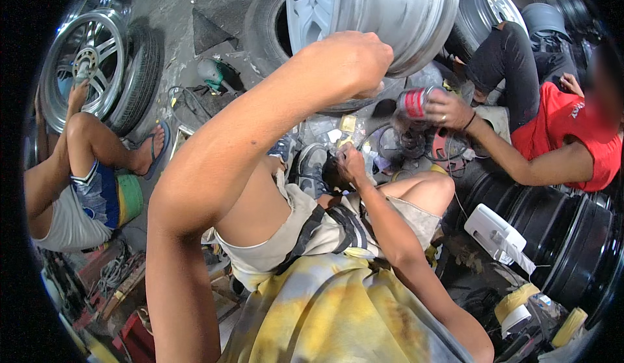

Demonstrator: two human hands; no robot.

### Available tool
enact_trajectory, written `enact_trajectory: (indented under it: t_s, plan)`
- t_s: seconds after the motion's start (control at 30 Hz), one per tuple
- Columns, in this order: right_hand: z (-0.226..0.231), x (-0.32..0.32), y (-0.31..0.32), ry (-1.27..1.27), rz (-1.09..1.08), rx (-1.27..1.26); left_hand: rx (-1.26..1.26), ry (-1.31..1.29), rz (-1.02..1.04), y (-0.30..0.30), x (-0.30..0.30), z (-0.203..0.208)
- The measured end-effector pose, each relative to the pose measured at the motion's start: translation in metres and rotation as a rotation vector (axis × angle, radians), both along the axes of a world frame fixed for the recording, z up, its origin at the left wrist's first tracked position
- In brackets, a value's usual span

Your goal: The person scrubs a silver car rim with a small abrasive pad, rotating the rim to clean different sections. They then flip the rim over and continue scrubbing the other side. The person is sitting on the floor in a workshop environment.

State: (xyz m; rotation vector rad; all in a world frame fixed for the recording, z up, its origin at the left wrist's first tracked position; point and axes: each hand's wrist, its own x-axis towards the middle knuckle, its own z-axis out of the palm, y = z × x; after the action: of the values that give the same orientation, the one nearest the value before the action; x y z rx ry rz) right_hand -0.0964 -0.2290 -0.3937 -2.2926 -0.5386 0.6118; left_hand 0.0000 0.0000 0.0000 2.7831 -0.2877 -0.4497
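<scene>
My left arm reaches forward across the view, with my left hand [370, 57] curled closed in front of a large silver alloy wheel [390, 12]. What those fingers hold, if anything, is hidden behind the hand. The wheel stands tilted on a tire [266, 31], its spoked face toward the left. Low between my knees, my right hand [351, 166] is closed with its fingers pressed together. Whatever it pinches is too small to make out. Just beyond it lies a small yellow piece [348, 124] among scraps on the floor.
At right, a person in a red shirt [564, 126] holds a clear container with a red label [416, 103]. Another person at left touches a spoked wheel [84, 64]. A green power tool [216, 74], black rims [539, 226] and a white box-shaped device [494, 233] surround me.
</scene>
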Motion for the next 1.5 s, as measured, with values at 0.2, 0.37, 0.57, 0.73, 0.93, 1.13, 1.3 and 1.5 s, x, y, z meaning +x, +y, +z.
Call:
enact_trajectory:
  t_s: [0.2, 0.37, 0.57, 0.73, 0.93, 1.13, 1.3, 1.5]
  plan:
    - [-0.019, 0.012, -0.031, -0.119, 0.384, -0.432, -0.025, -0.036, -0.016, -0.006, 0.001, -0.003]
    - [0.021, 0.068, -0.061, 0.182, 0.505, -1.061, -0.028, -0.051, -0.012, -0.003, -0.003, -0.003]
    - [0.018, 0.064, -0.079, 0.452, 0.581, -1.248, -0.025, 0.005, 0.022, -0.004, 0.000, 0.004]
    - [-0.033, 0.050, -0.087, 0.364, 0.540, -1.214, -0.035, -0.047, 0.025, -0.002, 0.000, 0.000]
    - [0.015, 0.048, -0.081, -0.263, 0.345, -0.592, -0.050, -0.102, 0.020, 0.001, -0.001, -0.008]
    - [0.142, 0.046, -0.029, 0.399, -0.045, 0.316, -0.009, -0.030, -0.001, 0.001, -0.003, -0.015]
    - [0.213, 0.041, -0.024, 0.495, -0.100, 0.403, 0.011, 0.100, -0.078, -0.014, 0.002, -0.015]
    - [0.255, 0.028, -0.025, 0.561, -0.128, 0.485, -0.034, 0.186, -0.088, -0.022, 0.002, -0.021]
